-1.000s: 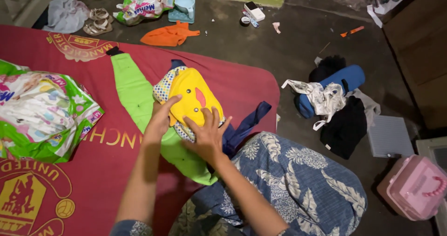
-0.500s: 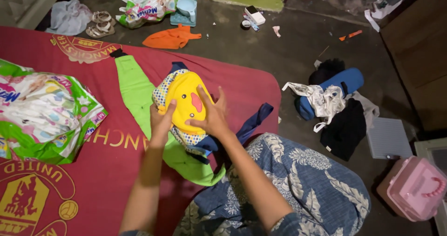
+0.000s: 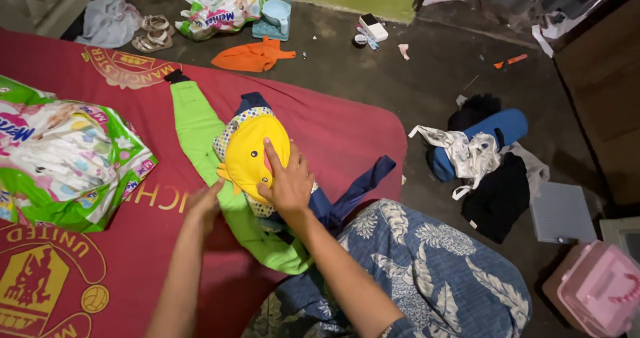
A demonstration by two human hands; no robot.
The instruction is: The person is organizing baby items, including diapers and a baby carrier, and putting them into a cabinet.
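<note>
Red mattress, yellow duck bib underhand.

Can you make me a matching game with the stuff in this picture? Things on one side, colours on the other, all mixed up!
Things:
1. duck-face garment under the right hand
2. long garment on the mattress
3. cloth on the floor
4. plastic case at the lower right

Colours:
A. orange
B. pink
C. yellow
D. bright green

Pairs: 1-C, 2-D, 3-A, 4-B
</note>
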